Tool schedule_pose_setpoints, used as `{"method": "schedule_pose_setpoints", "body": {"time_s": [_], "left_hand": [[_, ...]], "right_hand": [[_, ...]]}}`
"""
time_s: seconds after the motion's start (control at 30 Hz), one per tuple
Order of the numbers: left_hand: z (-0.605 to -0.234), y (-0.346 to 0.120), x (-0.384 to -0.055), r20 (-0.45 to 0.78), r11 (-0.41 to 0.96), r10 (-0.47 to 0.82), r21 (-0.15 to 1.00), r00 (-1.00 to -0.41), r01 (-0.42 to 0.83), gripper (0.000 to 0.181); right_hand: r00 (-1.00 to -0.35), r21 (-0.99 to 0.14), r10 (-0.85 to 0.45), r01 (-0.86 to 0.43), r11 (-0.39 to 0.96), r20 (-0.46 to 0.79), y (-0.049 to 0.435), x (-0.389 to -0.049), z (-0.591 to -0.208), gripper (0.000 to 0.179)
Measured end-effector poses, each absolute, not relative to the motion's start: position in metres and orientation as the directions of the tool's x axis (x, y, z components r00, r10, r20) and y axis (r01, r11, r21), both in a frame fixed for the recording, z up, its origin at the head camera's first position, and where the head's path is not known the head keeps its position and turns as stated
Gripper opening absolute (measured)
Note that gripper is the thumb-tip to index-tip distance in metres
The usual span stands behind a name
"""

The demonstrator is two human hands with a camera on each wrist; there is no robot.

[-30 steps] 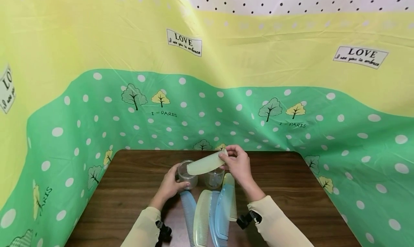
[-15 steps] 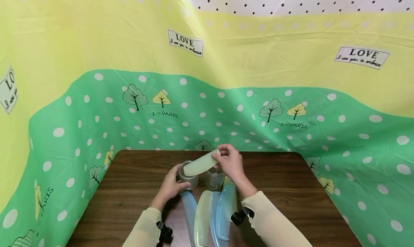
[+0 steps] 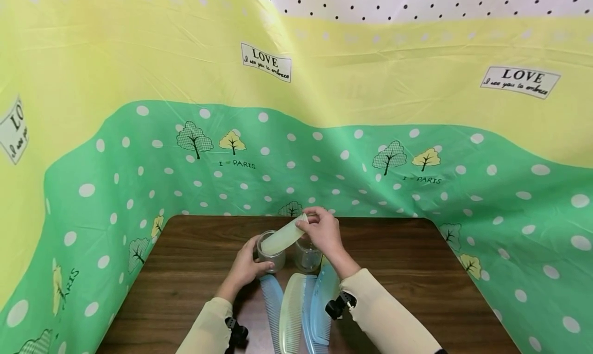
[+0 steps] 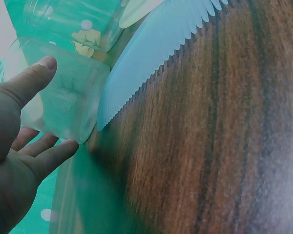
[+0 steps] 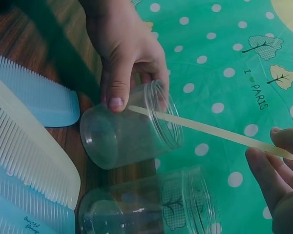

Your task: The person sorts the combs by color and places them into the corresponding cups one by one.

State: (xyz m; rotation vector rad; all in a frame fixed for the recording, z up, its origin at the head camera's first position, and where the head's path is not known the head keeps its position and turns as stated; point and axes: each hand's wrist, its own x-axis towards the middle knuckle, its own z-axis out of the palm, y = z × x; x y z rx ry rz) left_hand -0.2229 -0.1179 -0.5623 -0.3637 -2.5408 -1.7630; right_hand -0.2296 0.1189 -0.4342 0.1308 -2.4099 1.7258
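My left hand (image 3: 244, 267) grips a clear plastic jar (image 3: 277, 264), thumb on the near side and fingers round the far side. A pale yellow comb (image 3: 283, 237) slants down into that jar's mouth. Its upper end is pinched between thumb and fingers of my right hand (image 3: 323, 234). Edge-on in the right wrist view, the same comb (image 5: 210, 130) has its lower tip inside the jar (image 5: 119, 136). A second clear jar (image 3: 308, 259) stands just right of the first, partly under my right hand.
Several combs lie in front of the jars: a blue comb (image 3: 272, 305) on the left, a pale yellow comb (image 3: 291, 310) in the middle and blue ones (image 3: 321, 307) on the right. The wooden table (image 3: 417, 287) meets a green and yellow printed cloth (image 3: 324, 163) behind.
My right hand has moved left, bringing the pale yellow comb from above the jars into the left jar's mouth, more steeply tilted. My left hand keeps its hold on the jar.
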Motion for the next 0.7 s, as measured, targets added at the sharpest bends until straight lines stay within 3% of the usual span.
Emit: {"method": "schedule_pose_setpoints", "body": {"time_s": [0.7], "left_hand": [[-0.563,-0.118,-0.224,0.163,0.339,0.183,0.915,-0.97,0.218,0.083]], "right_hand": [[-0.99,-0.875,-0.035,-0.139,0.463,0.138,0.103,-0.241,-0.442,0.042]]}}
